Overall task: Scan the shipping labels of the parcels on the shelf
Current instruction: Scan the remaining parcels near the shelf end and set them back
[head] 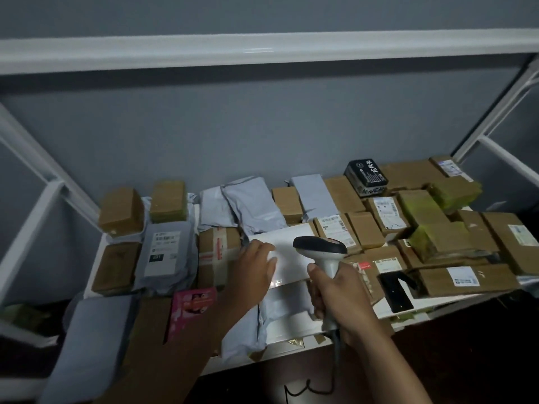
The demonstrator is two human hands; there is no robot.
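The right hand (335, 295) grips a handheld barcode scanner (326, 255), its head over a white parcel (287, 258) lying mid-shelf (408, 317) among cardboard boxes and grey mailers — the left hand (253, 272) rests flat on that parcel's left edge, fingers straight.

Plain grey wall (262, 126) behind

Dim room, grey wall (262, 118) behind white metal rack (204, 52), dark floor (481, 360) below.
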